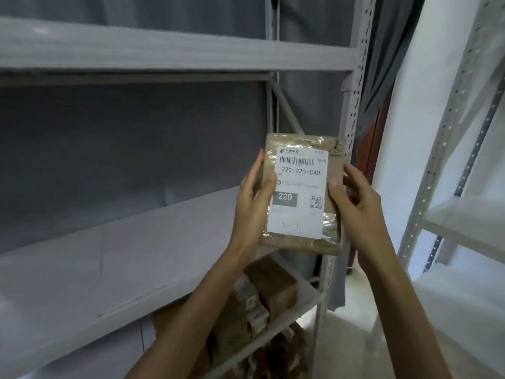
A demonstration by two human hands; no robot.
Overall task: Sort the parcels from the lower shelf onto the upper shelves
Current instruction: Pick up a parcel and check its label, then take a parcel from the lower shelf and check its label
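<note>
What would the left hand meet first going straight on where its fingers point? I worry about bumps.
Probably nothing near: the left hand, gripping the parcel, points up toward the upper shelf beam; depth unclear.

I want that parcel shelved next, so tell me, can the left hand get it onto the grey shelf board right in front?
Probably yes. The left hand grips the brown taped parcel with the white label just above the wide grey shelf board, and the board shows bare beside it, nothing between. The right hand also holds it.

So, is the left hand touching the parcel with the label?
Touching. In the head view the left hand grips the parcel at its left edge, thumb lying on the white label.
</note>
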